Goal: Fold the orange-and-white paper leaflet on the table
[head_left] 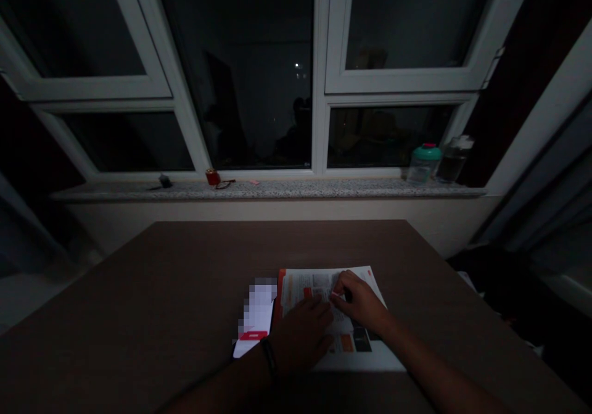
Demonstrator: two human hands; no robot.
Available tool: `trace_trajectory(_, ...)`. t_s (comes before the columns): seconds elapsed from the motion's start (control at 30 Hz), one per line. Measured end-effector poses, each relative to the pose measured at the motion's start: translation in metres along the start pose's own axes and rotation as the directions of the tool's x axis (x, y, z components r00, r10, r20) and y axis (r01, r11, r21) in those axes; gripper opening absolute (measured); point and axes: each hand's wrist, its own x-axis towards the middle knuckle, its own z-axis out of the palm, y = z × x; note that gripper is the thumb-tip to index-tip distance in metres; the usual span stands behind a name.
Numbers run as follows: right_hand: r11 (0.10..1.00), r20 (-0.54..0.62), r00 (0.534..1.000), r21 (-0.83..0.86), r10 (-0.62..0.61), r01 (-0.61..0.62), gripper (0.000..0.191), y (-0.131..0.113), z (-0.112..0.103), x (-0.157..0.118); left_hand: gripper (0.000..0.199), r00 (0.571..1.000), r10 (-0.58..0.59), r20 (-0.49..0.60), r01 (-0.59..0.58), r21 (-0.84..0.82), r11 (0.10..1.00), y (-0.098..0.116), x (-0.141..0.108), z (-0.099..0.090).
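A printed booklet or magazine (pixel 361 361) with a red left edge lies on the brown table, with text and small pictures on its page. My left hand (pixel 303 334) rests flat on its left part, fingers stretched out, with a dark band (pixel 268 355) round the wrist. Over the upper right of the page, my right hand (pixel 363 303) is closed in a pinch. Something small and pale shows at its fingertips, too small to name. A lit phone (pixel 259 315) lies left of the booklet, close to my left wrist; its screen is partly blurred out.
The table (pixel 185 278) reaches towards a speckled stone windowsill (pixel 296 188). On the sill stand a small red container (pixel 213 177), a small dark object (pixel 164 181), a green-lidded clear bottle (pixel 422 164) and another clear bottle (pixel 453 160). The room is dim.
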Motion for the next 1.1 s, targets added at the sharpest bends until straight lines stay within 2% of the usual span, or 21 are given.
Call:
trace_trajectory(0.17,0.999,-0.026,0.999,-0.040,0.029,-0.030,0.020,0.009,0.001,0.004,0.035,1.000,0.006,-0.020,-0.006,-0.020,1.000,-0.007,-0.002,0.005)
trace_trajectory(0.3,0.981,-0.111,0.988,-0.151,0.104,-0.120,0.019,0.019,-0.003,0.008,0.037,0.999,0.039,-0.013,-0.040,-0.058,0.998,-0.014,-0.006,0.004)
trace_trajectory(0.4,0.976,-0.152,0.982,-0.170,0.109,-0.135,0.019,0.023,-0.005,0.009,0.039,0.999,0.043,-0.013,-0.044,-0.053,0.998,-0.018,-0.007,0.005)
trace_trajectory(0.5,0.986,-0.126,0.987,-0.123,0.095,-0.111,0.019,0.021,-0.003,0.007,0.037,0.998,0.062,-0.017,-0.062,-0.016,0.998,-0.022,-0.007,0.012)
trace_trajectory(0.6,0.996,-0.042,0.996,-0.028,0.081,-0.083,0.019,0.015,0.002,0.005,0.035,0.997,0.072,-0.028,-0.072,0.023,0.997,-0.023,-0.004,0.017)
trace_trajectory(0.7,0.997,-0.006,0.997,-0.003,0.077,-0.077,0.018,0.013,0.004,0.005,0.035,0.997,0.072,-0.038,-0.071,0.032,0.997,-0.023,-0.003,0.016)
trace_trajectory(0.9,0.974,-0.108,0.977,-0.114,0.185,-0.197,0.012,0.020,-0.001,0.005,0.042,1.000,0.029,-0.012,-0.029,-0.020,0.999,-0.021,-0.005,0.008)
trace_trajectory(1.1,0.980,-0.120,0.985,-0.142,0.124,-0.141,0.006,0.018,-0.004,0.003,0.046,1.000,-0.004,0.002,0.004,-0.048,0.999,-0.021,-0.005,0.006)
